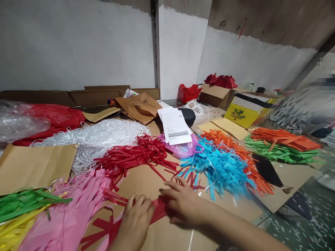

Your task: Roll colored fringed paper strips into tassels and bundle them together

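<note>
A dark red fringed paper strip (160,209) lies across the cardboard in front of me, its cut ends spreading to the lower left. My left hand (137,218) is curled over its left part, fingers bent and pressed together. On its right part rests my right hand (183,202), with its fingers spread and slightly bent. Just beyond both hands is a pile of red paper fringe (138,153). Light blue fringe (220,167) is heaped to the right, and pink fringe (70,212) to the left.
White strings (104,136), white printed sheets (174,125) and a brown paper bag (140,108) lie farther back. Orange and green fringe (282,144), a dark phone-like object (267,169) and a yellow box (246,111) stand rightward. A blurred person (300,108) is at the far right.
</note>
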{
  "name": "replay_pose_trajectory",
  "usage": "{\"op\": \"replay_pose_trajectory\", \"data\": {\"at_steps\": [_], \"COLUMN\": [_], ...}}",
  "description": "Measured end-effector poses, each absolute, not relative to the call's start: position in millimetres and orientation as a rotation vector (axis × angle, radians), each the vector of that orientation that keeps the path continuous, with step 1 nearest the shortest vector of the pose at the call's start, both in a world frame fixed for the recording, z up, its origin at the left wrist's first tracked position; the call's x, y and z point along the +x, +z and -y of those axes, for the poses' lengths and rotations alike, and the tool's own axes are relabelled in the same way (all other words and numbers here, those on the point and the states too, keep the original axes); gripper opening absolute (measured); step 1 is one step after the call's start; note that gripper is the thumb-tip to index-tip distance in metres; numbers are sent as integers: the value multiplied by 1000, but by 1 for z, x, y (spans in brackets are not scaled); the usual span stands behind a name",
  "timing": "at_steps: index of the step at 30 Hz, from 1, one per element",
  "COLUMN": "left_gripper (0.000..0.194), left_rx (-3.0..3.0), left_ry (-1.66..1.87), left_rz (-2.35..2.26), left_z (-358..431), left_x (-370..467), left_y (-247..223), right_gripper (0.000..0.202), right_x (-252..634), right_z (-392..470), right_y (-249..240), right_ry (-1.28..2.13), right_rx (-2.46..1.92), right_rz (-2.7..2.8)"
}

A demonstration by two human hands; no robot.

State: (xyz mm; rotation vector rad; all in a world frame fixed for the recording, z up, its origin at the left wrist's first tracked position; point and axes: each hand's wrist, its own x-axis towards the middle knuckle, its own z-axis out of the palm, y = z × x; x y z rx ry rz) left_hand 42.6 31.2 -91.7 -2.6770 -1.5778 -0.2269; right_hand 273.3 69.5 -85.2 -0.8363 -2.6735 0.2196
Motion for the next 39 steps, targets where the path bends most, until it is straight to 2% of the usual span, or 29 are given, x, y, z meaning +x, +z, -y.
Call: {"op": "replay_pose_trajectory", "data": {"at_steps": [3,6,9,12,14,17,19,23,31,33,35,37,39], "left_gripper": [15,20,21,30,32,23,28,38,32,25,16,30,32], "left_rx": [-2679,-2627,-2582,-2579,-2641,-2734,-2733,-2656,-2609,-2578,-2581,-2576,-2565], "left_ry": [-225,-251,-318,-378,-425,-449,-410,-380,-381,-421,-479,-518,-534], "left_rz": [1546,1593,1627,1595,1600,1772,1883,1902,1772,1757,1633,1460,1358], "left_z": [-24,-19,-19,-22,-24,-31,-37,-48,-54,-53,-50,-45,-40], "left_x": [46,50,49,36,24,9,7,13,13,13,14,17,20], "left_y": [-85,-87,-98,-109,-111,-109,-107,-110,-119,-119,-118,-115,-112], "right_gripper": [10,11,24,14,15,15,16,21,26,21,18,22,13], "right_x": [284,280,264,253,257,269,274,269,262,264,267,273,280], "right_z": [-79,-84,-76,-66,-66,-74,-80,-85,-86,-85,-82,-80,-80], "right_y": [-82,-78,-80,-90,-97,-101,-101,-101,-107,-106,-104,-103,-103], "right_ry": [152,198,93,29,133,440,523,508,498,492,460,353,171], "right_rx": [-774,-891,-961,-927,-1030,-1146,-1194,-1354,-1454,-1472,-1389,-1151,-920], "right_rz": [2695,2638,2619,2712,2694,2559,2498,2401,2336,2308,2334,2455,2556]}}
